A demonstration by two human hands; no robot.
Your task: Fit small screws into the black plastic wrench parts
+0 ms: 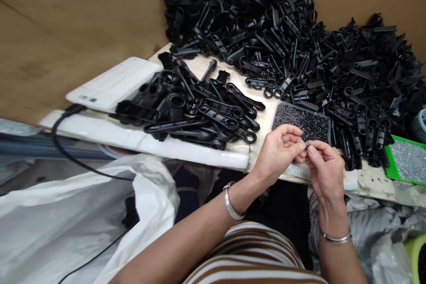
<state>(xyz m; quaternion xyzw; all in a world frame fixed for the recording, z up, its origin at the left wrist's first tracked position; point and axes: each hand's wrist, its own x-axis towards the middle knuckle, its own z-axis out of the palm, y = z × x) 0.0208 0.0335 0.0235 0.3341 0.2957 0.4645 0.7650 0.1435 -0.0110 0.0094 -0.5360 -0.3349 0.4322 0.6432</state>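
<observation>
My left hand (279,151) and my right hand (324,164) meet at the table's front edge, fingertips nearly touching. Between the pinched fingers is a tiny dark piece (308,145), mostly covered, which both hands seem to grip. Just behind them lies a clear shallow box (301,120) filled with small black parts. To the left of the hands is a loose group of black plastic arms (218,114) with ringed ends.
Large heaps of black plastic parts (253,17) cover the table's back and right. A green tray (408,159) of small silvery pieces sits at the right edge. At left are a white flat device (115,83), a black cable (71,153) and a white sack (146,199).
</observation>
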